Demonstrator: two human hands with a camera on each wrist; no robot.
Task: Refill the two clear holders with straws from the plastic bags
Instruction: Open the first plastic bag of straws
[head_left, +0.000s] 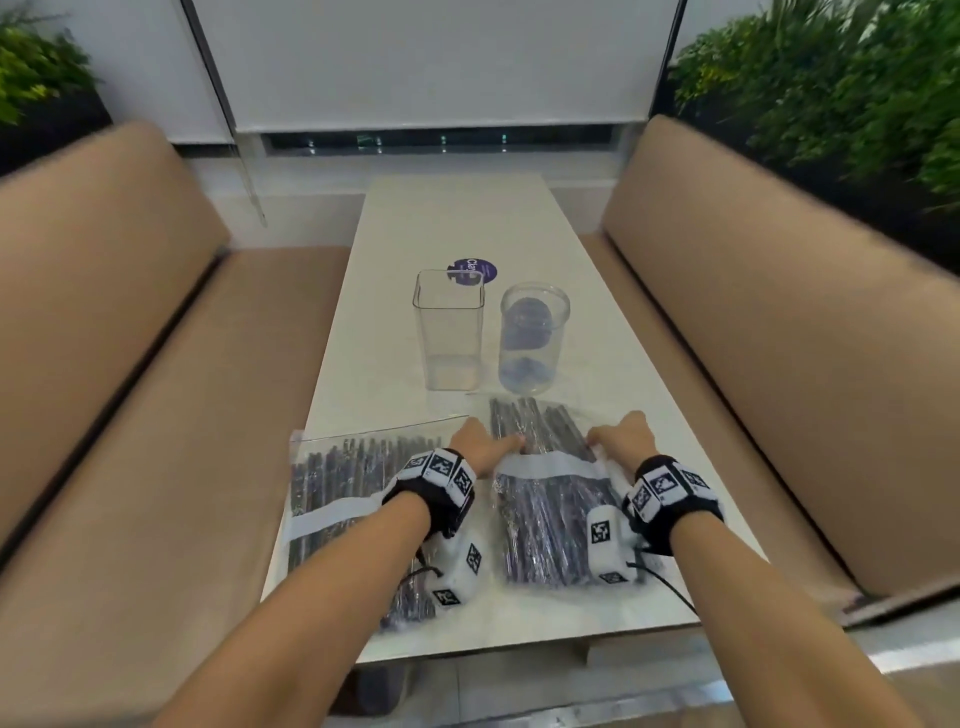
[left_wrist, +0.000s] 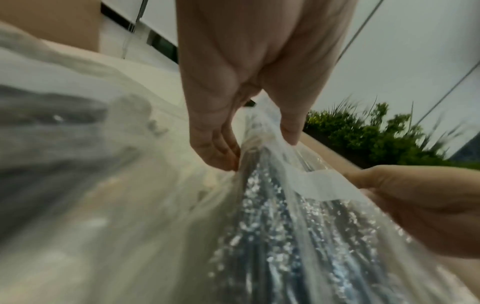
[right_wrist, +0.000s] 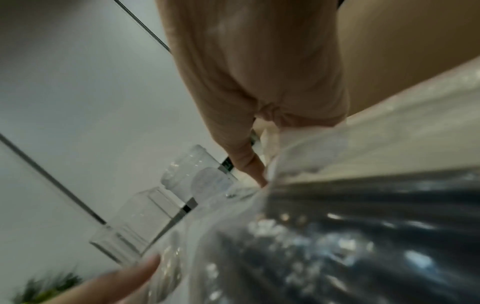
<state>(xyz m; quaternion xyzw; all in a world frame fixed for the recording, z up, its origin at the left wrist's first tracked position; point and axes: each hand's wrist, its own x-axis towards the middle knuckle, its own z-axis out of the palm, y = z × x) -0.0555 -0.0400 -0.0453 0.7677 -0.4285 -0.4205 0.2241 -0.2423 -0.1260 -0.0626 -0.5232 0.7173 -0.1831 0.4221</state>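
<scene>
Hands work the right-hand clear plastic bag of dark straws (head_left: 550, 525) at the table's 6 o'clock end. The left hand (head_left: 480, 449) pinches the film on the bag's 9 o'clock side; the right hand (head_left: 621, 439) grasps its white band (head_left: 545, 464) at the 3 o'clock side. A second clear bag of dark straws (head_left: 343, 483) lies flat at 8 o'clock. Toward 12 o'clock stand the empty square clear holder (head_left: 449, 332) and, just beside it, the empty round clear holder (head_left: 532, 340), on the long white table (head_left: 467, 223).
</scene>
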